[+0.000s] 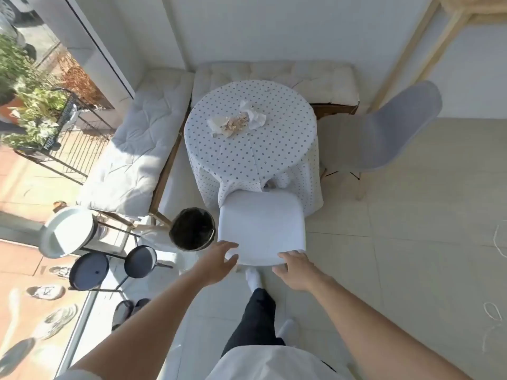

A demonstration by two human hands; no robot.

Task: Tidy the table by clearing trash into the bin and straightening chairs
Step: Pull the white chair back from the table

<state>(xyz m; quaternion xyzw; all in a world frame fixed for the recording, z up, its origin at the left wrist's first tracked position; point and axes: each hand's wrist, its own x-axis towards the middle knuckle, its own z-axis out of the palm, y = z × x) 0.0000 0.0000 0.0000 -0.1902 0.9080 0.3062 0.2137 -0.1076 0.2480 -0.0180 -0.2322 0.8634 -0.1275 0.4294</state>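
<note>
A round table point(247, 157) under a dotted white cloth stands ahead, with crumpled tissues and crumbs point(238, 120) lying on its top. A white chair point(262, 226) is tucked against the table's near side. My left hand point(218, 263) hovers at the chair's near left corner, fingers spread and empty. At the near right corner my right hand point(295, 270) rests with loose fingers touching the edge. A bin with a black liner point(192, 229) stands just left of the chair. A grey chair point(389, 130) sits turned at the table's right.
White cushioned benches point(137, 157) run along the left and far sides. Small round stands point(90, 270) and a white round side table point(68, 231) crowd the glass wall at left, with slippers point(127, 311) on the floor. Tiled floor opens to the right.
</note>
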